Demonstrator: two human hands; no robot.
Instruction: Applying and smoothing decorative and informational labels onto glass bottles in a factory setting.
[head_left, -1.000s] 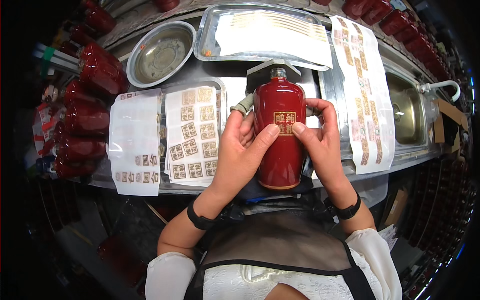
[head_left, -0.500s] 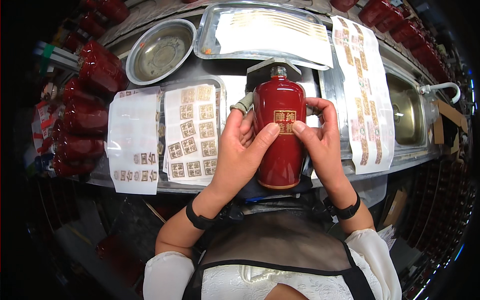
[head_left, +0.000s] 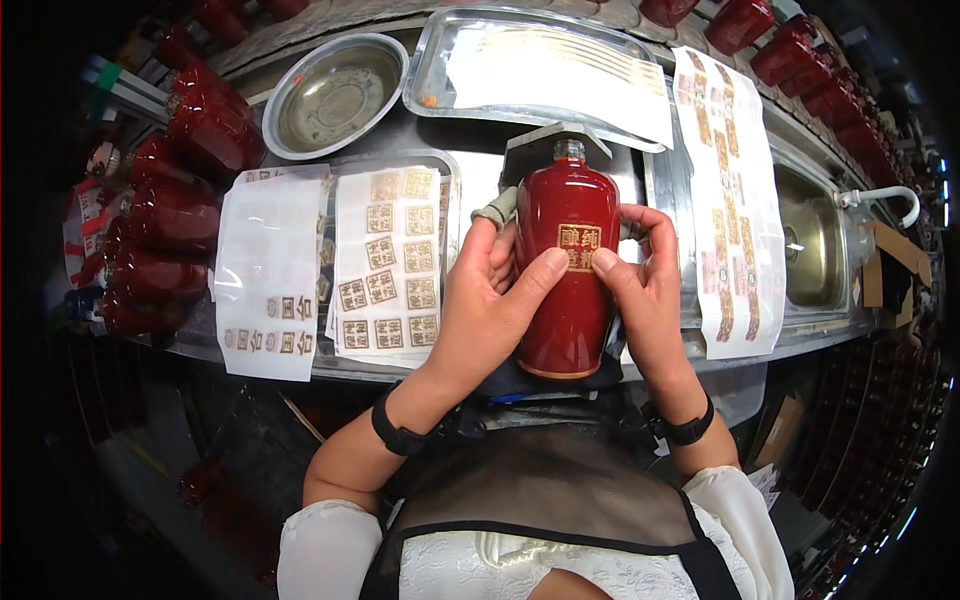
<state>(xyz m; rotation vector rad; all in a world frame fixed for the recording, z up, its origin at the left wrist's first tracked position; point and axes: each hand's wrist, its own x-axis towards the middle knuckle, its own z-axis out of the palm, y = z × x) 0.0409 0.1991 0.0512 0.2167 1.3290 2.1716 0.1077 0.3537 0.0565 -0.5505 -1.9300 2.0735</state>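
- Nothing much has moved since a second ago: both thumbs still sit on the gold label (head_left: 578, 247).
- I'd press from the label's middle outward, keeping the red bottle (head_left: 565, 270) steady above the tabletop (head_left: 470, 140).
- Left hand (head_left: 490, 300) and right hand (head_left: 645, 290) curl around the bottle; I think the label lies flat, though glare blurs it.

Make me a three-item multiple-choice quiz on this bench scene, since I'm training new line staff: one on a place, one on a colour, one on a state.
1. Where is the round metal bowl?
A. upper left of the bench
B. in the sink
C. on the person's lap

2. What colour is the held bottle?
A. green
B. red
C. white

3. How do the thumbs lie?
A. off the bottle
B. both on the gold label
C. on the cap

Answers: 1 A, beside the red bottles there; 2 B, glossy red body; 3 B, left hand and right hand thumbs meet on it.
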